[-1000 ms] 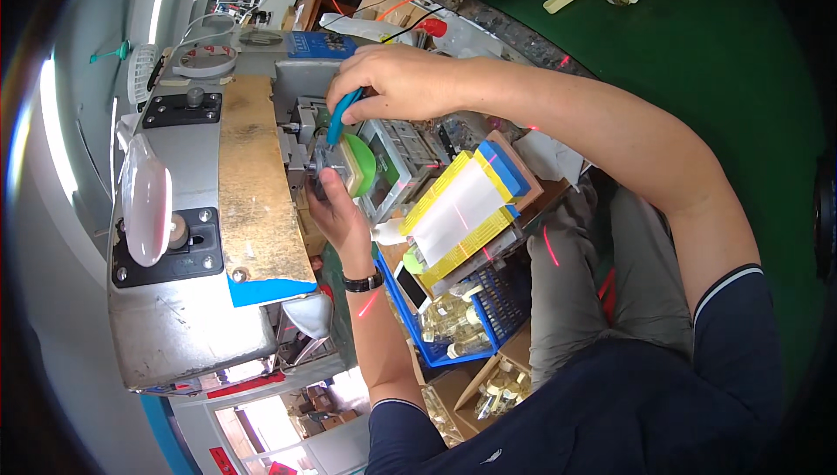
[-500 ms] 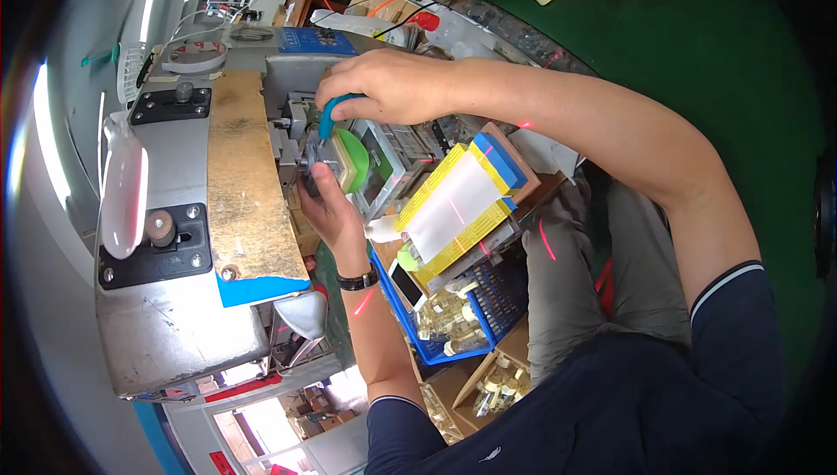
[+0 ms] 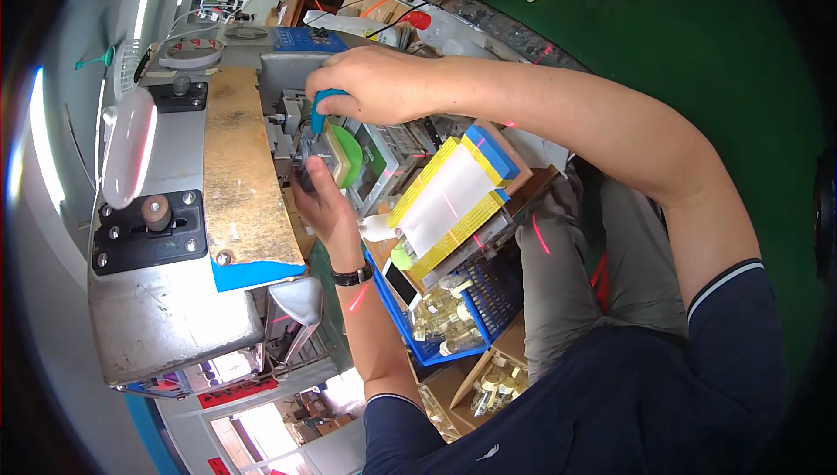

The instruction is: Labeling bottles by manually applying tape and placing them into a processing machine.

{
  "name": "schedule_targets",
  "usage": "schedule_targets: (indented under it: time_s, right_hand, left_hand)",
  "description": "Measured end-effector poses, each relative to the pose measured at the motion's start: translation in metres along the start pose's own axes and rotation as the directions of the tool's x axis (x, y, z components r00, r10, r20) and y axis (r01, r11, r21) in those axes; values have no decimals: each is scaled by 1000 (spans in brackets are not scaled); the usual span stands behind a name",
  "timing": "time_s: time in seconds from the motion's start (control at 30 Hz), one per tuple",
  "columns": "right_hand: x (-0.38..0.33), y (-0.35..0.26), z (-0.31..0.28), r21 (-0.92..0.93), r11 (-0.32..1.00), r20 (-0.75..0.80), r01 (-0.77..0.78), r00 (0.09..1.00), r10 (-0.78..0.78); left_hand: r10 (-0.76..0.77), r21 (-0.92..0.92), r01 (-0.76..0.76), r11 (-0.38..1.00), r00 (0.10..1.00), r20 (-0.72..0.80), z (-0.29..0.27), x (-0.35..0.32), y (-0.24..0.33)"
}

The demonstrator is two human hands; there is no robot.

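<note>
My right hand (image 3: 375,87) reaches in from the right, its fingers closed around a teal curved piece (image 3: 321,113), whose kind I cannot make out. Below it, my left hand (image 3: 330,209) has its thumb up against a clear object (image 3: 308,154) at the machine's metal fixture. The left fingers curl behind that object and are mostly hidden. Just right of the left thumb sits a cream block with a bright green rounded pad (image 3: 347,157). A black-banded watch (image 3: 352,277) is on my left wrist.
A wooden board (image 3: 240,170) covers the grey machine's front. A screen-printing-like frame with white sheet and yellow tape (image 3: 445,205) stands near my knees. Below it are a blue basket (image 3: 425,359) of small bottles, a phone (image 3: 402,284) and a cardboard box (image 3: 475,379) with more bottles.
The teal piece and my right hand have shifted slightly left, largely along with the whole view. Both hands keep nearly the same place at the fixture.
</note>
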State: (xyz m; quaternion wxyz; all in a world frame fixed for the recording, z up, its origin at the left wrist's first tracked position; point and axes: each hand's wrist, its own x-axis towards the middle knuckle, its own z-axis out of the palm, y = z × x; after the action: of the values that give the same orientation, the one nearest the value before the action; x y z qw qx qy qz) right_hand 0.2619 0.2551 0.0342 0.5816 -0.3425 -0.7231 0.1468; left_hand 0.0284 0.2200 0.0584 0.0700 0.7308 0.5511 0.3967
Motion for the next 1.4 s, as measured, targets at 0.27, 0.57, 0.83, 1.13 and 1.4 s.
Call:
schedule_targets:
  time_s: [0.27, 0.57, 0.83, 1.13, 1.4]
  right_hand:
    - [-6, 8, 0, -142, 977, -19, 162, 986, -167]
    - [-11, 14, 8, -63, 977, -75, 203, 975, -208]
    - [-14, 11, 25, -72, 979, -200, 189, 959, -200]
    - [-18, -5, 28, -26, 998, -224, 51, 973, -55]
    - [-12, -15, 18, -7, 995, -128, -97, 987, 95]
  left_hand:
    - [-12, 22, 11, 1000, 1000, 11, -2, -1, 1]
    - [-22, -31, 23, 999, 999, 30, -3, -1, 0]
    - [-10, 40, 10, 999, 1000, -16, 2, 2, -3]
    - [21, -20, -21, 1000, 1000, -8, 3, 2, -6]
    - [38, -34, -37, 999, 998, 54, -6, 4, -12]
